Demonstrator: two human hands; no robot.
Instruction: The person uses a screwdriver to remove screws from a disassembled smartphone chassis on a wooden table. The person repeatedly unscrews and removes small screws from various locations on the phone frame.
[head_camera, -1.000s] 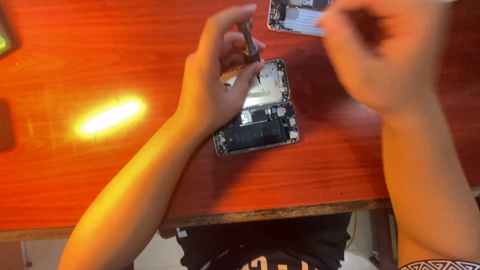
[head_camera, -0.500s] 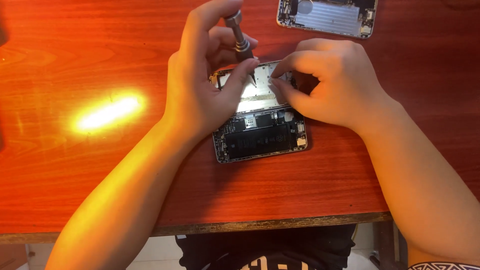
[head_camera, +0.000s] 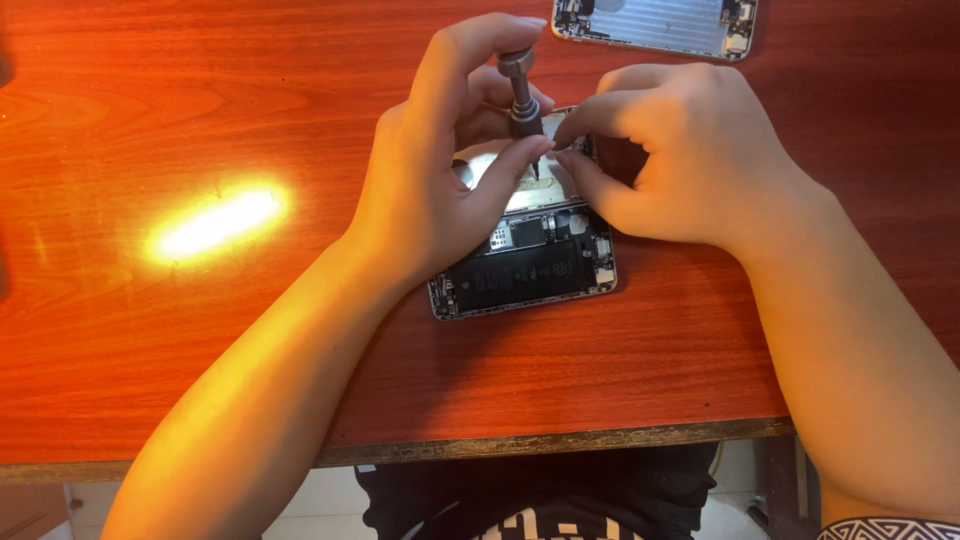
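Pinching a slim metal screwdriver upright, the left hand works over the opened phone mid-table, while the right hand steadies its far edge with fingertips; light, fragile, best gripped by its rims

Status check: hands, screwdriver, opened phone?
Left hand pinching small screwdriver upright, tip down on opened phone. Right hand fingertips steadying phone's upper part. Second phone shell at table's far edge, clear of work.

Warm, bright light, sharp focus; a glare patch gleams on the glossy desk, well left of the fingers.
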